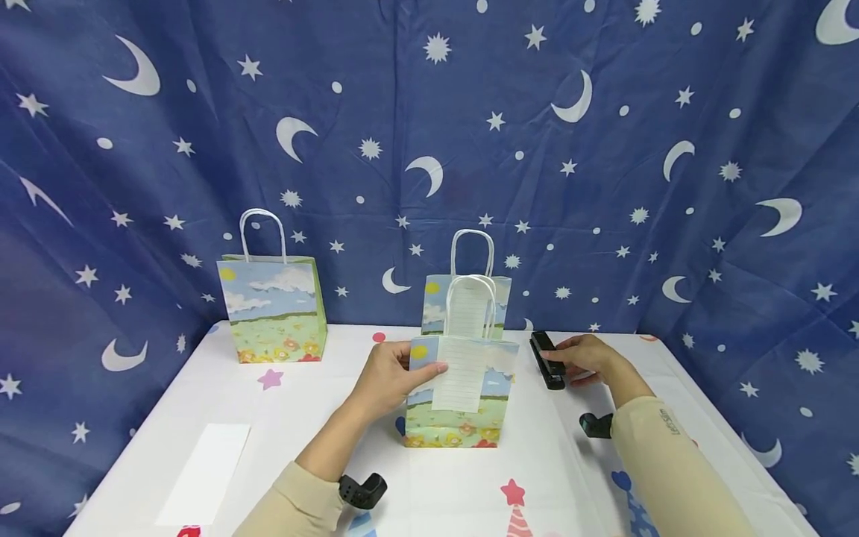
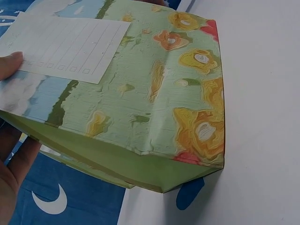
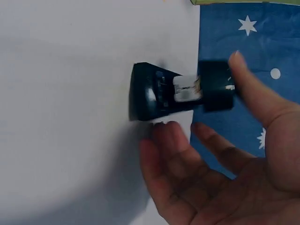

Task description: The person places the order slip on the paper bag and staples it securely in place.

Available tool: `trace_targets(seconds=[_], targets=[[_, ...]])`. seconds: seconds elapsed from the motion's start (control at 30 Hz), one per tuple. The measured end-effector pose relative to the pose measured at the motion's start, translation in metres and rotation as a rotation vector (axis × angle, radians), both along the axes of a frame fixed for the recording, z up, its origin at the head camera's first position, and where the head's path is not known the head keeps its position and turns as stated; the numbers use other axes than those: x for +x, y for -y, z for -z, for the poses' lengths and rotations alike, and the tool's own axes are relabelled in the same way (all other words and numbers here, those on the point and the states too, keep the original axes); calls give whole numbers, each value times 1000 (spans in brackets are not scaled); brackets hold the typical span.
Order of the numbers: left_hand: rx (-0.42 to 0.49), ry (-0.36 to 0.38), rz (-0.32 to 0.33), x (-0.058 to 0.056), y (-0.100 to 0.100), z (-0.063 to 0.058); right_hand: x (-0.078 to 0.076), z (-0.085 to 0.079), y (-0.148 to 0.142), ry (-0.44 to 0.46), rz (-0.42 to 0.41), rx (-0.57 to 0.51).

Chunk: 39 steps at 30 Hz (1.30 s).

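Note:
My left hand [image 1: 391,379] grips the left edge of a small painted paper gift bag [image 1: 452,436], its thumb pressing a lined checklist sheet [image 1: 458,377] against the front. The other fingers are partly hidden by the bag. White twisted handles rise from its top. In the left wrist view the thumb [image 2: 10,64] overlaps the sheet's end, and the bag's green side [image 2: 140,168] shows creased. At the right, my right hand [image 1: 589,358] is beside a black stapler [image 1: 549,362]. Its thumb [image 3: 241,70] touches the stapler's upper part, while the loosely bent fingers stay next to it.
A second such bag [image 1: 432,298] with a lined sheet [image 1: 467,309] stands directly behind the held one. Another bag [image 1: 275,317] stands at the back left. A blank white paper strip [image 1: 204,473] lies on the table's left side. A blue curtain [image 1: 362,246] hangs behind the table.

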<state>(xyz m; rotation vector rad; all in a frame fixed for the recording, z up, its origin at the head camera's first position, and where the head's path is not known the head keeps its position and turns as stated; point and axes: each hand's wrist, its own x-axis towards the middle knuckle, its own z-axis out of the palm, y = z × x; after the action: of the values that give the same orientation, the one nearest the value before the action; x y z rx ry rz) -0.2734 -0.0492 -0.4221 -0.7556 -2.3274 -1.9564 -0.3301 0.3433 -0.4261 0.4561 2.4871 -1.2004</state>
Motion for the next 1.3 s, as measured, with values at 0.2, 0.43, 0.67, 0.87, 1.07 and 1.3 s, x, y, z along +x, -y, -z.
trace_targets(seconds=[0.2, 0.43, 0.67, 0.87, 1.07, 1.3], targets=[[11, -1, -1, 1, 3, 0, -7, 7, 13, 53, -7, 37], [15, -4, 4, 0, 2, 2, 0, 9, 3, 12, 24, -173], [5, -39, 0, -1, 2, 2, 22, -15, 0, -135, 23, -464], [-1, -24, 6, -1, 3, 0, 51, -47, 17, -280, -3, -608], [14, -7, 22, -3, 1, 1, 77, -63, 32, -396, -44, -725], [19, -4, 32, -2, 2, 1, 96, -79, 49, -550, -167, -845]])
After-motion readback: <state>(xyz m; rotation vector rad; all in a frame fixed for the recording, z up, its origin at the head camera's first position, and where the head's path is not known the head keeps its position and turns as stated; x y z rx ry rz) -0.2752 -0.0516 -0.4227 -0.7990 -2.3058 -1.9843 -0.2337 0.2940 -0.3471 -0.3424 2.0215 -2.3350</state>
